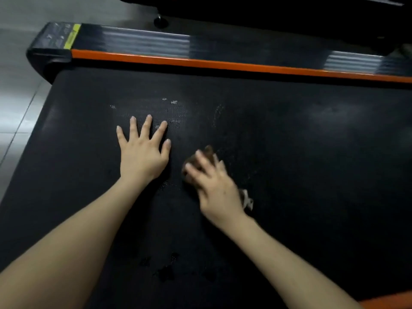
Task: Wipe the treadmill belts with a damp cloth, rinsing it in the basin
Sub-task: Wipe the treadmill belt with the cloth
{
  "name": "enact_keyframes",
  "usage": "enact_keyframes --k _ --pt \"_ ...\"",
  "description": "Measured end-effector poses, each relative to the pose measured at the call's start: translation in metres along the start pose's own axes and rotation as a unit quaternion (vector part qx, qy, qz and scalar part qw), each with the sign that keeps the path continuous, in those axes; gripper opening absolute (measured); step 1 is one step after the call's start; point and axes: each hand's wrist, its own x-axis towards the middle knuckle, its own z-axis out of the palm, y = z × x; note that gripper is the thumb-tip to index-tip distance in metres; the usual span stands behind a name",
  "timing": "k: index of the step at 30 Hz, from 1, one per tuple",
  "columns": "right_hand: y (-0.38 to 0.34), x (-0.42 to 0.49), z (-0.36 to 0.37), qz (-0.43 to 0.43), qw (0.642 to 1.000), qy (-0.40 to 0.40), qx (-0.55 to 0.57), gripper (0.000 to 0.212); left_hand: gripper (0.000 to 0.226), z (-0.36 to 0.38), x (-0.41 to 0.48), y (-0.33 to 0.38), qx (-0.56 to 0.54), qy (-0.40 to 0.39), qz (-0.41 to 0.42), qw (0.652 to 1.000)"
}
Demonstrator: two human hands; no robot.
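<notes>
A black textured treadmill belt [301, 152] fills most of the head view, with faint wet marks and pale specks near its middle. My left hand [142, 150] lies flat on the belt, fingers spread and straight. Just to its right, my right hand [214, 186] presses a brown cloth [208, 151] onto the belt; the hand is motion-blurred. Most of the cloth is hidden under the hand; a pale corner sticks out by the wrist. The fingers look fairly straight over the cloth. No basin is in view.
An orange strip [223, 64] and a black ribbed side rail [145, 43] run along the belt's far edge. Grey floor tiles [17, 90] lie to the left. Another dark machine base [267, 10] stands beyond the rail. An orange edge [388, 303] shows at the bottom right.
</notes>
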Motion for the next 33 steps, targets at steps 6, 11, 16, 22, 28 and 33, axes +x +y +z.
enact_keyframes --k 6,11,16,22,28,33 --pt "0.077 -0.071 -0.053 0.075 0.996 0.005 -0.037 0.052 0.054 -0.001 -0.001 -0.003 -0.007 -0.004 0.011 1.000" --pt "0.086 -0.059 -0.058 0.294 0.953 0.065 -0.037 0.046 0.054 -0.001 0.001 -0.001 0.002 -0.003 0.009 1.000" --pt "-0.007 -0.066 -0.013 0.058 0.998 -0.027 0.025 0.048 0.054 -0.003 0.001 -0.003 -0.006 -0.016 0.005 1.000" --pt "0.043 -0.127 -0.057 -0.033 0.995 -0.084 -0.034 0.063 0.047 -0.029 -0.049 -0.010 -0.081 0.014 0.055 0.995" --pt "0.058 -0.124 -0.074 0.227 0.974 0.011 0.022 0.053 0.065 -0.028 -0.126 -0.029 -0.021 -0.040 0.063 0.997" --pt "-0.024 -0.134 -0.041 -0.080 0.978 -0.174 0.078 0.059 0.051 -0.020 -0.141 -0.028 0.001 -0.047 0.048 0.998"
